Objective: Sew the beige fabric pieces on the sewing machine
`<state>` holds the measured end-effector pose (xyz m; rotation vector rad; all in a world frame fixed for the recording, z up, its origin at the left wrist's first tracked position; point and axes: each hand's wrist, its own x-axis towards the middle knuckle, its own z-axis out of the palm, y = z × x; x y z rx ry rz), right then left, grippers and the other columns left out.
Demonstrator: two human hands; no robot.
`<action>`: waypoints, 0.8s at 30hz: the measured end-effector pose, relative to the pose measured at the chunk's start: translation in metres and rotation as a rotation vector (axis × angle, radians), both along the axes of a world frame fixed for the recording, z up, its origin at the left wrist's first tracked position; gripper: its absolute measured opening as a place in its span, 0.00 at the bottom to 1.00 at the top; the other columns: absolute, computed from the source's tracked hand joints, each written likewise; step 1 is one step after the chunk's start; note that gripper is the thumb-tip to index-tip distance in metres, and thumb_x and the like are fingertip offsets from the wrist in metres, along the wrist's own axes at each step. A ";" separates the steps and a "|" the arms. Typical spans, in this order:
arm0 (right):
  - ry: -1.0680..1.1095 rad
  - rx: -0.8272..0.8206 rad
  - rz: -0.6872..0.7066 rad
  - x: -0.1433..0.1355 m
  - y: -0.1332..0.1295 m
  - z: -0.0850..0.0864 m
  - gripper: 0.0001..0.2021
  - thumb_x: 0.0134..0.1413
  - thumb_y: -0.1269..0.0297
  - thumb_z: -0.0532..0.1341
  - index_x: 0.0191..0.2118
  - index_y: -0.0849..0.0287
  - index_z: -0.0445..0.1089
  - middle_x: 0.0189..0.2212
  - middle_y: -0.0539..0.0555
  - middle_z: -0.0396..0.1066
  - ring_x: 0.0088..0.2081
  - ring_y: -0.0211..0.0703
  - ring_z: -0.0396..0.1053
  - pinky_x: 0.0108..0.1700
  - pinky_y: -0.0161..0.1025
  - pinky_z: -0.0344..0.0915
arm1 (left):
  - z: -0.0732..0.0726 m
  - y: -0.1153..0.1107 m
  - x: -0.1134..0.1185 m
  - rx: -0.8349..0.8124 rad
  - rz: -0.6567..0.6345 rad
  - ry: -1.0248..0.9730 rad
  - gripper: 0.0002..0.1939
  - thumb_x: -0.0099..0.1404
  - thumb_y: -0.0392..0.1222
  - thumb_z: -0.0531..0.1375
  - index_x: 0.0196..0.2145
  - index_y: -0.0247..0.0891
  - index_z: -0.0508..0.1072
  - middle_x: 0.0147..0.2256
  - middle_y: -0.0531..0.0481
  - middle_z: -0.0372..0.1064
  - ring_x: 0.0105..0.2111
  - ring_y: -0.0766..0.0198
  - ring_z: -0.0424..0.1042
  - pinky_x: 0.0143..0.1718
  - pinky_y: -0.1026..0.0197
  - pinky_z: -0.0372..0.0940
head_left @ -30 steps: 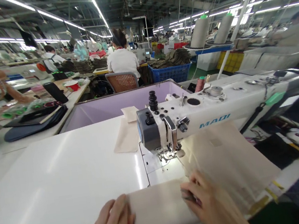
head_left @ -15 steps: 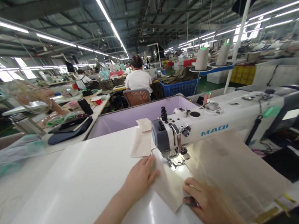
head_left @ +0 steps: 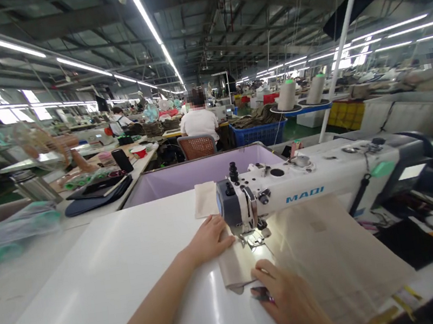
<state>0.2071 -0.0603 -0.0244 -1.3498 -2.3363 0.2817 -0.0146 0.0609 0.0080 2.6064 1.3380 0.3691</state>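
A beige cloth strip (head_left: 233,269) lies under the needle area of a white sewing machine (head_left: 301,177). My left hand (head_left: 210,238) rests on the strip's left edge, left of the presser foot (head_left: 255,239), fingers reaching toward the machine head. My right hand (head_left: 280,289) is in front of the foot, its fingers curled round small dark snips (head_left: 262,294), with fingertips at the strip's edge. A larger beige cloth (head_left: 332,247) spreads under the machine arm to the right. Another beige piece (head_left: 205,200) lies behind my left hand.
Behind the white table (head_left: 145,255) is a lilac-lined bin (head_left: 197,173). A seated person (head_left: 199,123) is further back. Thread cones (head_left: 286,96) stand at the right rear, with a dark folded item (head_left: 98,195) and a metal flask (head_left: 35,186) at the left.
The cloth strip's near end has shifted up and left and now shows a fold. My left hand has moved slightly forward, and the piece behind it lies further back. The view has shifted slightly.
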 end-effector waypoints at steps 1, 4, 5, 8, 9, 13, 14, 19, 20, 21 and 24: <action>0.000 0.003 0.004 0.000 0.000 0.000 0.14 0.56 0.77 0.63 0.46 0.55 0.70 0.47 0.51 0.74 0.42 0.48 0.75 0.39 0.39 0.69 | 0.000 0.000 0.000 0.002 -0.001 -0.001 0.14 0.67 0.46 0.59 0.48 0.40 0.71 0.51 0.44 0.72 0.55 0.48 0.66 0.62 0.46 0.56; -0.010 0.013 0.005 -0.001 0.000 -0.003 0.13 0.55 0.77 0.62 0.45 0.55 0.70 0.47 0.51 0.74 0.41 0.47 0.75 0.37 0.38 0.68 | -0.001 0.001 -0.001 0.010 0.006 -0.001 0.15 0.67 0.46 0.59 0.50 0.40 0.70 0.51 0.43 0.72 0.55 0.48 0.66 0.61 0.46 0.57; -0.014 0.017 -0.002 -0.001 0.000 -0.004 0.13 0.55 0.77 0.62 0.45 0.55 0.70 0.46 0.51 0.74 0.41 0.47 0.75 0.37 0.38 0.68 | -0.002 0.001 -0.001 0.012 0.008 0.000 0.15 0.67 0.45 0.59 0.50 0.39 0.70 0.51 0.43 0.72 0.55 0.48 0.66 0.61 0.46 0.57; -0.023 0.000 -0.002 -0.001 0.002 -0.006 0.13 0.55 0.76 0.62 0.45 0.54 0.70 0.46 0.51 0.74 0.41 0.47 0.75 0.36 0.38 0.67 | -0.004 0.002 -0.001 0.016 0.007 0.007 0.16 0.67 0.45 0.59 0.50 0.39 0.70 0.50 0.43 0.72 0.54 0.49 0.67 0.61 0.46 0.58; -0.024 -0.016 0.003 0.000 0.002 -0.006 0.13 0.56 0.76 0.62 0.45 0.54 0.69 0.47 0.51 0.74 0.41 0.47 0.75 0.36 0.38 0.67 | -0.005 0.003 0.000 0.018 0.008 0.009 0.16 0.67 0.45 0.59 0.50 0.39 0.70 0.50 0.43 0.72 0.54 0.49 0.67 0.61 0.46 0.58; -0.022 -0.077 0.026 0.002 0.006 -0.002 0.13 0.55 0.76 0.61 0.45 0.53 0.69 0.47 0.50 0.73 0.42 0.47 0.74 0.37 0.38 0.66 | -0.007 0.004 -0.001 0.030 0.010 0.021 0.14 0.67 0.44 0.59 0.49 0.39 0.70 0.49 0.44 0.73 0.53 0.49 0.68 0.60 0.46 0.59; -0.022 -0.081 0.030 0.002 0.006 -0.002 0.13 0.54 0.76 0.61 0.44 0.53 0.69 0.47 0.50 0.73 0.42 0.46 0.74 0.37 0.38 0.65 | -0.007 0.005 -0.001 0.035 0.008 0.027 0.14 0.67 0.44 0.59 0.49 0.39 0.70 0.49 0.44 0.73 0.52 0.50 0.69 0.60 0.46 0.60; -0.048 -0.060 0.037 0.002 0.010 -0.001 0.11 0.54 0.75 0.62 0.41 0.53 0.69 0.43 0.48 0.72 0.39 0.44 0.73 0.33 0.37 0.62 | -0.002 0.010 0.002 0.076 -0.006 0.072 0.11 0.66 0.41 0.59 0.46 0.39 0.72 0.47 0.45 0.73 0.50 0.50 0.70 0.59 0.46 0.60; -0.058 -0.055 0.039 0.001 0.011 -0.001 0.10 0.55 0.75 0.61 0.40 0.53 0.69 0.42 0.48 0.72 0.38 0.44 0.73 0.33 0.37 0.62 | -0.001 0.007 0.005 0.089 0.002 0.080 0.09 0.66 0.40 0.59 0.44 0.39 0.72 0.46 0.44 0.74 0.50 0.49 0.70 0.59 0.44 0.60; -0.068 -0.051 0.041 0.001 0.011 -0.001 0.08 0.56 0.74 0.61 0.40 0.54 0.69 0.41 0.48 0.72 0.37 0.43 0.73 0.32 0.37 0.62 | 0.000 0.002 0.009 0.106 0.015 0.086 0.07 0.66 0.38 0.58 0.42 0.38 0.73 0.44 0.43 0.74 0.50 0.48 0.70 0.59 0.43 0.60; -0.092 -0.057 0.046 0.002 0.010 0.000 0.08 0.56 0.73 0.61 0.41 0.55 0.69 0.43 0.49 0.72 0.36 0.44 0.74 0.32 0.37 0.63 | -0.003 -0.029 0.022 0.147 0.050 0.087 0.09 0.67 0.31 0.53 0.39 0.36 0.73 0.43 0.39 0.72 0.49 0.46 0.70 0.55 0.41 0.64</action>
